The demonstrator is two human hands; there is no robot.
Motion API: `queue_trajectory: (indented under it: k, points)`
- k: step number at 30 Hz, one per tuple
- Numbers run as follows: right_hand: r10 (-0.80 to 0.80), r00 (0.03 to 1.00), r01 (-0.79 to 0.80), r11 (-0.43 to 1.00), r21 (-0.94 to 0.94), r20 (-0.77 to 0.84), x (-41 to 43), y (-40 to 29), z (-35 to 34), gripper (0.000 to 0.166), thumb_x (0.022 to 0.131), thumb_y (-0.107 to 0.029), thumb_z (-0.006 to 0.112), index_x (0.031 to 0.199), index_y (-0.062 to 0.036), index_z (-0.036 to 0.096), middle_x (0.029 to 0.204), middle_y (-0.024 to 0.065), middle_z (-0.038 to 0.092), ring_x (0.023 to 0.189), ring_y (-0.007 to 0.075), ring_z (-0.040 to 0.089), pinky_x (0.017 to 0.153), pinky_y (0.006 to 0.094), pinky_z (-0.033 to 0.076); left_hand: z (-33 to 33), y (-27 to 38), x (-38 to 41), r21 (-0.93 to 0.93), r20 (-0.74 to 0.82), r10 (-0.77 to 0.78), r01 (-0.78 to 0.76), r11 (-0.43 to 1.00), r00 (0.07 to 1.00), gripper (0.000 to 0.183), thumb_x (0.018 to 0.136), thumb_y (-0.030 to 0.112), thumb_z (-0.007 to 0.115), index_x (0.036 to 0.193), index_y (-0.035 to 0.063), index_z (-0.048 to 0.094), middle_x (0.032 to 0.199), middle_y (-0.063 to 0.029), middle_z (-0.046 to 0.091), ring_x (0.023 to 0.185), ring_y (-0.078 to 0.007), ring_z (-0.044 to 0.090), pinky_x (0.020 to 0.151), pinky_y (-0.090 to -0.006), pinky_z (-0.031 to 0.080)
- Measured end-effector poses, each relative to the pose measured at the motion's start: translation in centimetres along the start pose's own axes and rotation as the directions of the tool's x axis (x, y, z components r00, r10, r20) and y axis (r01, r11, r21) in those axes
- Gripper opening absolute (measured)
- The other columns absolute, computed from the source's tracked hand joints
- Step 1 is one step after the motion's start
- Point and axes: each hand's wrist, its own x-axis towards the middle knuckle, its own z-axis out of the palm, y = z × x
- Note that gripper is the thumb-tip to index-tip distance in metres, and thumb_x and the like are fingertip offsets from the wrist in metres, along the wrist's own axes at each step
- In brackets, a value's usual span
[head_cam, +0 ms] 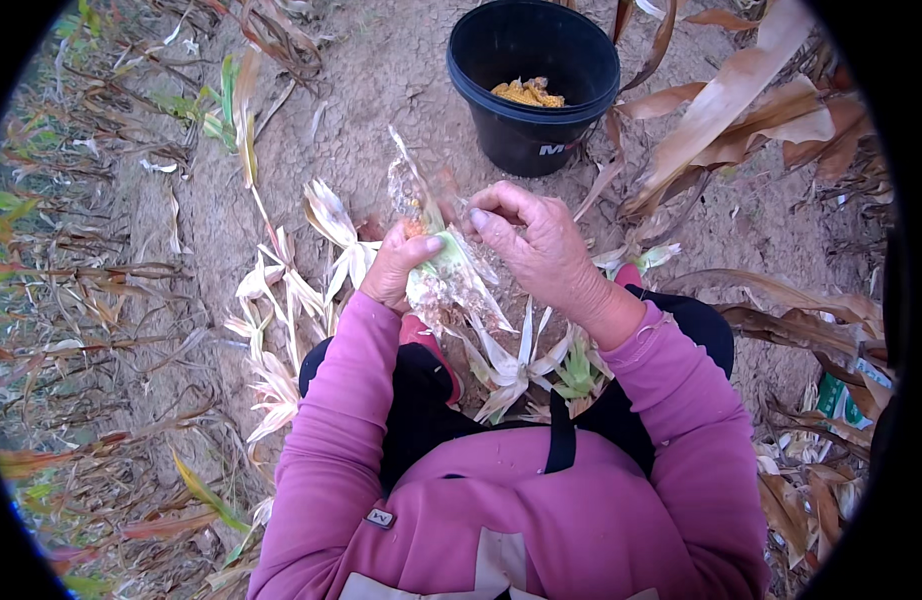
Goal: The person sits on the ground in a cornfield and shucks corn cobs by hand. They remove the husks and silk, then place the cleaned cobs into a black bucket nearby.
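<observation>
My left hand point(402, 264) is closed around a mouldy corn ear point(407, 191), its thumb lying on a green strip of husk. Pale, crumbly husk leaves point(461, 289) hang open below and to the right of that hand. Just right of the ear is my right hand point(532, 244), thumb and forefinger close together near a thin wisp of husk; whether they pinch it I cannot tell. Beyond the hands stands a black plastic bucket point(517, 139) with several yellow corn ears point(530, 92) at its bottom.
Peeled corn husks point(512, 371) lie on the cracked soil between my feet, and more husks point(277, 390) lie to the left. Dry corn leaves point(716, 127) lean in from the right, beside the bucket. Cut stalks and dry leaves point(123, 337) cover the far left.
</observation>
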Motion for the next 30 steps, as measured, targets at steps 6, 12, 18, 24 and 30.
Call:
queue_trajectory:
  k: [6, 12, 18, 24, 30]
  points:
    - [0.083, 0.995, -0.084, 0.996, 0.004, 0.054, 0.3, 0.4, 0.0, 0.02, 0.088, -0.016, 0.058, 0.096, 0.0019, 0.06, 0.078, 0.0079, 0.064, 0.069, 0.0125, 0.06, 0.064, 0.0264, 0.048, -0.1, -0.6, 0.3, 0.183, -0.052, -0.028, 0.037, 0.982, 0.998, 0.047, 0.075, 0.014, 0.069, 0.117, 0.003, 0.051, 0.103, -0.0048, 0.06, 0.097, -0.0147, 0.057, 0.087, -0.0304, 0.045]
    - [0.234, 0.97, -0.244, 0.943, 0.227, 0.069, 1.8, 2.6, -0.7, 0.037, 0.093, -0.031, 0.055, 0.106, 0.0038, 0.056, 0.086, 0.0079, 0.062, 0.075, 0.0111, 0.059, 0.065, 0.0257, 0.048, 0.1, -0.2, 0.1, 0.294, -0.025, -0.116, 0.118, 0.949, 0.993, 0.05, 0.076, 0.015, 0.07, 0.119, 0.0025, 0.048, 0.104, -0.0043, 0.059, 0.095, -0.0125, 0.056, 0.086, -0.0292, 0.044]
    - [0.22, 0.972, -0.233, 0.952, 0.196, 0.087, 1.6, 2.6, -0.3, 0.038, 0.093, -0.033, 0.053, 0.104, 0.003, 0.057, 0.083, 0.0055, 0.06, 0.071, 0.0099, 0.057, 0.064, 0.0247, 0.048, 0.1, -0.6, 0.0, 0.252, -0.046, -0.133, 0.14, 0.958, 0.99, 0.051, 0.079, 0.018, 0.069, 0.121, 0.0009, 0.046, 0.107, -0.0058, 0.057, 0.096, -0.0126, 0.056, 0.086, -0.0294, 0.045]
    - [0.143, 0.99, -0.141, 0.98, 0.139, -0.003, 1.3, 2.2, 0.0, 0.025, 0.088, -0.02, 0.06, 0.098, 0.0024, 0.059, 0.08, 0.0055, 0.061, 0.067, 0.0092, 0.057, 0.061, 0.0248, 0.047, -0.4, -0.8, 0.2, 0.297, -0.066, -0.098, 0.113, 0.948, 0.993, 0.046, 0.081, 0.023, 0.068, 0.118, 0.0017, 0.049, 0.107, -0.005, 0.058, 0.096, -0.0121, 0.054, 0.086, -0.0279, 0.042]
    - [0.04, 0.995, -0.028, 0.99, -0.138, 0.088, -0.3, 0.0, -0.4, 0.013, 0.08, -0.01, 0.065, 0.088, -0.0015, 0.06, 0.076, 0.0078, 0.058, 0.064, 0.0171, 0.059, 0.059, 0.028, 0.047, 0.0, -0.8, 0.8, 0.208, -0.168, -0.034, 0.069, 0.976, 0.985, 0.03, 0.085, 0.017, 0.063, 0.109, 0.0028, 0.051, 0.098, -0.0048, 0.06, 0.089, -0.0117, 0.058, 0.078, -0.028, 0.047]
